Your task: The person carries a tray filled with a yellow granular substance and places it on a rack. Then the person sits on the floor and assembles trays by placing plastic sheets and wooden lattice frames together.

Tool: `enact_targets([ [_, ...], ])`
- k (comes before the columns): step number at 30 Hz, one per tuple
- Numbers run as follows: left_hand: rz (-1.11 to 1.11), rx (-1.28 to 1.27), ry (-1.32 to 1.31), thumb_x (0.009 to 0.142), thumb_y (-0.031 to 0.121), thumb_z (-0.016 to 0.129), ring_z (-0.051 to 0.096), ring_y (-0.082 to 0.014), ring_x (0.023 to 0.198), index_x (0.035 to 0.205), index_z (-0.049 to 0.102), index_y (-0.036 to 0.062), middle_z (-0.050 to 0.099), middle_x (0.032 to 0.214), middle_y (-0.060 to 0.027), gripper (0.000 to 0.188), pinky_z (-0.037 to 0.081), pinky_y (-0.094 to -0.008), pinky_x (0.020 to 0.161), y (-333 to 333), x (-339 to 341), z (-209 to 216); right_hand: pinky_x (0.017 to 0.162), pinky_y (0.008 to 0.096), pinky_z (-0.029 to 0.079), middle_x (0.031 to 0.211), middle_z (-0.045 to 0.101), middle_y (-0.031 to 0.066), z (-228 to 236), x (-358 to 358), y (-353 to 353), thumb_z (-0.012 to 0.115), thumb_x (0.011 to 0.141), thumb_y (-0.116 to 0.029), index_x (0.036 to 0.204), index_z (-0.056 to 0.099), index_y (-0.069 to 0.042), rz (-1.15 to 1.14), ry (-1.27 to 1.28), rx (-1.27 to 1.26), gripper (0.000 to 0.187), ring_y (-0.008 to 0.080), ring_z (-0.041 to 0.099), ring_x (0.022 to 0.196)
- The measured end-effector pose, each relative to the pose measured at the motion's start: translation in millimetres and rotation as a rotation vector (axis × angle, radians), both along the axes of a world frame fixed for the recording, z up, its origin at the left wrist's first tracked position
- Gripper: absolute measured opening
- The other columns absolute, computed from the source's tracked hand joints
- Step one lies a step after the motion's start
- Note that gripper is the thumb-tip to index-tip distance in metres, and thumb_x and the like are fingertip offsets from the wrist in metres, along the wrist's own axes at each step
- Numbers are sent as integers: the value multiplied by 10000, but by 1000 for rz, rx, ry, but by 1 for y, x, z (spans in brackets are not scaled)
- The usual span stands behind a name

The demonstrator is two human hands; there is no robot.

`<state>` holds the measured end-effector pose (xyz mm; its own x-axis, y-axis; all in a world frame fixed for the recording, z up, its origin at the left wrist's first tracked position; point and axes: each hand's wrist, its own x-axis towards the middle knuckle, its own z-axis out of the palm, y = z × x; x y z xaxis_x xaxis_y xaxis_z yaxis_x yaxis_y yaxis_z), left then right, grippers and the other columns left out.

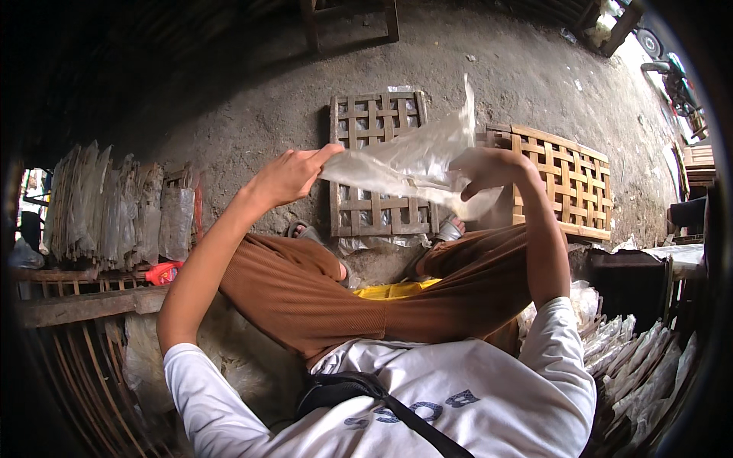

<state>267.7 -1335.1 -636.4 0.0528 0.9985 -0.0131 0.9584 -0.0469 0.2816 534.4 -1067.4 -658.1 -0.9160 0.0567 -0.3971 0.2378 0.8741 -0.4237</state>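
Note:
My left hand (pixel 292 175) is closed, with thumb and fingertips pinching one end of a thin, clear plastic bag or sheet (pixel 382 169). The plastic stretches crumpled to the right, and one corner flares upward. My right hand (pixel 491 168) is curled at the plastic's right end, thumb apart from the fingers. Motion smears those fingers, so whether they grip it cannot be made out. Below the plastic, a woven bamboo rack (pixel 370 221) in a wooden frame lies on the ground before my feet. A lighter woven bamboo rack (pixel 565 183) rests to its right.
Upright bundles of plastic-wrapped sheets (pixel 107 206) stand at the left, behind a wooden rail (pixel 92 305) with a red packet (pixel 163 272). More plastic packs (pixel 641 366) fill the lower right. A wooden stool (pixel 351 30) stands at the back; a motorbike (pixel 679 91) is far right.

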Motion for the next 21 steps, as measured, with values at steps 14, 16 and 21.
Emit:
enact_targets([
  [14, 630, 414, -1321, 951, 96, 450, 688, -249, 693, 1008, 463, 3, 612, 1016, -155, 110, 585, -296, 528, 32, -25, -65, 639, 380, 556, 909, 672, 170, -18, -48, 10, 433, 703, 87, 1118, 614, -85, -641, 806, 6, 484, 255, 689, 736],
  [16, 686, 314, -1476, 969, 99, 362, 666, -286, 900, 1038, 369, 22, 551, 1109, -202, 104, 602, -380, 708, 32, -40, -74, 614, 339, 593, 866, 665, 177, -23, -63, 8, 347, 741, 106, 1126, 594, -32, -779, 619, -394, 477, 223, 693, 688],
  [21, 746, 140, -1403, 962, 122, 365, 546, -279, 1132, 1078, 375, 63, 522, 1175, -170, 130, 535, -453, 832, 78, -83, -94, 744, 352, 587, 1069, 599, 93, -82, -97, 53, 446, 901, -51, 1229, 505, -32, -812, 591, -638, 334, 216, 648, 939],
])
